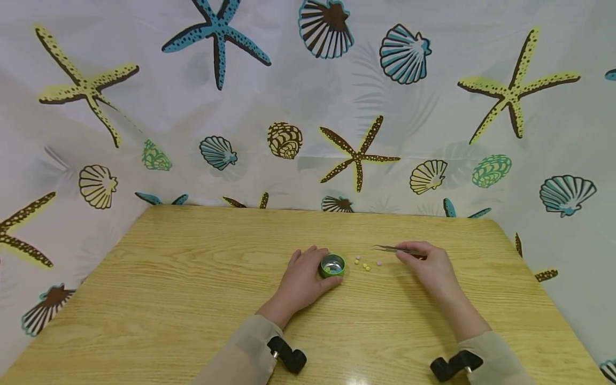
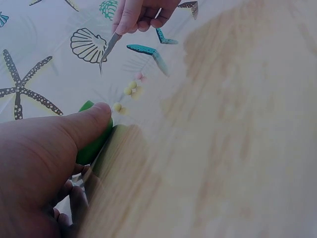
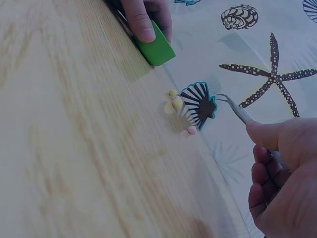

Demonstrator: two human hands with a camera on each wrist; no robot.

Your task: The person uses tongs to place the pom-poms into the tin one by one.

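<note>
Beads (image 1: 367, 268) lie on the desk (image 1: 192, 294) at three o'clock from the cup (image 1: 332, 275); tweezers (image 1: 387, 248) are at the beads' two, cloth (image 1: 289, 179) behind at twelve.

1. The left hand (image 2: 44, 163) grips a green object (image 2: 93, 149), its thumb lying across it.
2. Just past the thumb tip sits one yellow bead (image 2: 117, 107); beyond it, two yellow beads (image 2: 128, 91) close together, then a pink bead (image 2: 138, 76).
3. Up top, the right hand (image 2: 148, 12) pinches tweezers (image 2: 110, 45), tip downward.
4. Shell-printed cloth (image 2: 49, 69) shows behind the wooden tabletop (image 2: 228, 148).
</note>
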